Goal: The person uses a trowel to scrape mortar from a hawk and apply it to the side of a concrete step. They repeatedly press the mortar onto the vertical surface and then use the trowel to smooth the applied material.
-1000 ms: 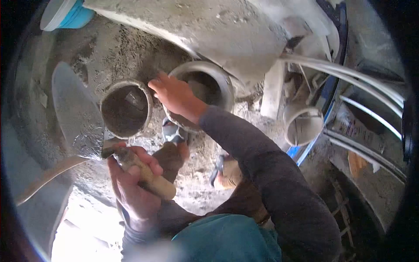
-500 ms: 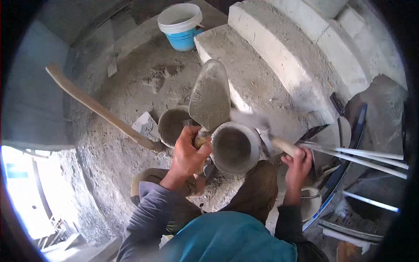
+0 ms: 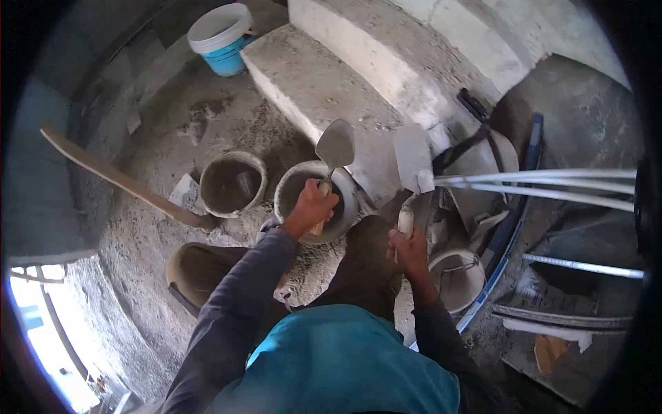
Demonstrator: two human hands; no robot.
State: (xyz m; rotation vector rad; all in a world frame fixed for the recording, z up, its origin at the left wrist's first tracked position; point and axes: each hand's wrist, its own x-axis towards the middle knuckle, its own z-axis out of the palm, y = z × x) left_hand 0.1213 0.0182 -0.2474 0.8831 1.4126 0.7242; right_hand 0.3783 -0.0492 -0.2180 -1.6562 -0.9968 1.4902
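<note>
My left hand (image 3: 312,209) is closed around the wooden handle of a rounded trowel (image 3: 336,143), above a grey-crusted bucket (image 3: 350,207). The trowel's blade points away from me, past the bucket's far rim. My right hand (image 3: 410,252) grips the pale handle of a square-ended trowel (image 3: 414,159). Its blade stands to the right of the bucket, near the step. Just left of that bucket is a second one (image 3: 214,200), with an object leaning inside it. My left forearm and hand hide part of the nearer bucket.
Broad concrete steps (image 3: 324,76) rise ahead. A white and blue pail (image 3: 224,52) stands at the back left. A curved wooden handle (image 3: 117,176) slants at left. On the right lie white rods (image 3: 538,178), a long blue-edged strip (image 3: 507,234) and a small bucket (image 3: 456,279).
The view has swung right, so the scene sits further left. The left trowel's blade has tilted and looks smaller. The right trowel, blurred beside the bucket earlier, now points forward, apart from it.
</note>
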